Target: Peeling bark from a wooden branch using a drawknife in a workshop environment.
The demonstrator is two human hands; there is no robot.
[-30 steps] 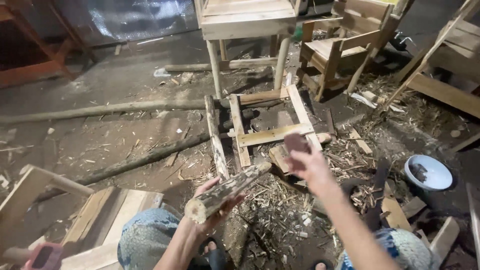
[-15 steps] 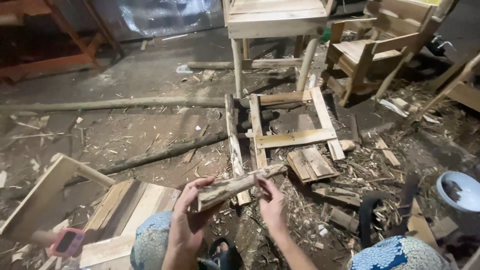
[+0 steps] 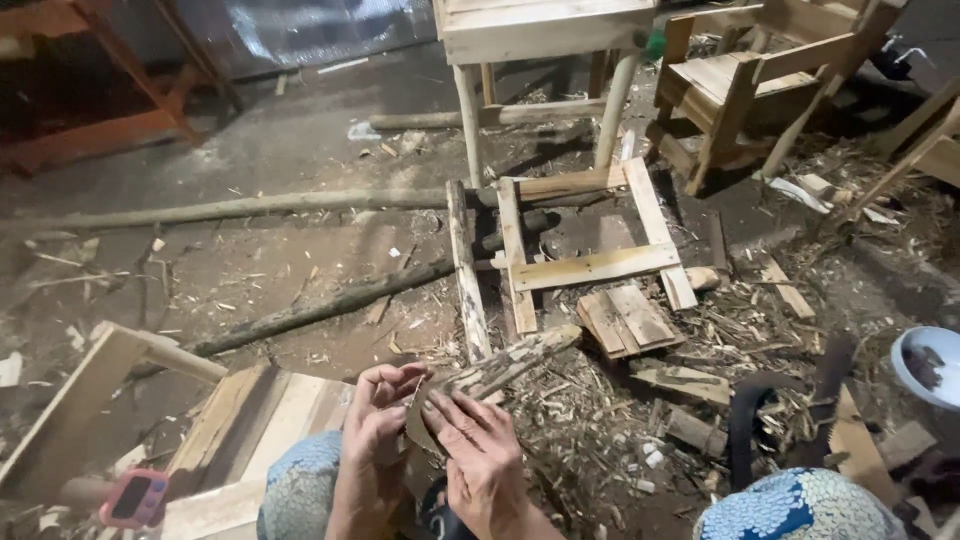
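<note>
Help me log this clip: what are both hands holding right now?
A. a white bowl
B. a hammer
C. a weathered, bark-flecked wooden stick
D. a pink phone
C. The left hand and right hand both grip the near end of the rough wooden stick, which angles up toward the wooden frame on the floor.

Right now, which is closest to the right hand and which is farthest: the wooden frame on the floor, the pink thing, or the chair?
From the right hand, in the head view:
1. Wooden frame, on the floor just ahead.
2. Pink thing, low on the far left.
3. Chair, at the back on the right.
</note>
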